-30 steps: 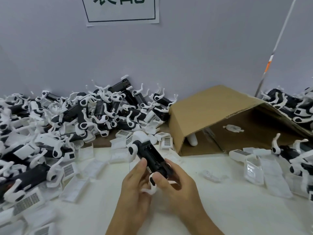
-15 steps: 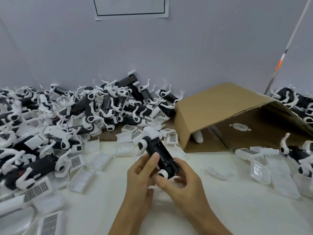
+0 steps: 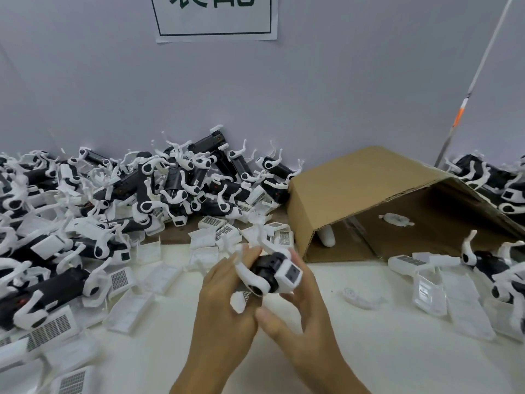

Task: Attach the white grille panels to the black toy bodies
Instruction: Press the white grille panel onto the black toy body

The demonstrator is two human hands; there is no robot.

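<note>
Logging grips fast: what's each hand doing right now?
Left hand: grips the toy body.
Right hand: grips the same toy body.

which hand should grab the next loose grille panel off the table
Left, probably. The left hand sits nearer the loose grille panels, while the right hand cradles the toy body.

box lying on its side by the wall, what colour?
Plain brown cardboard box, its open side facing the person; the head view, the only one, shows it clearly.
</note>
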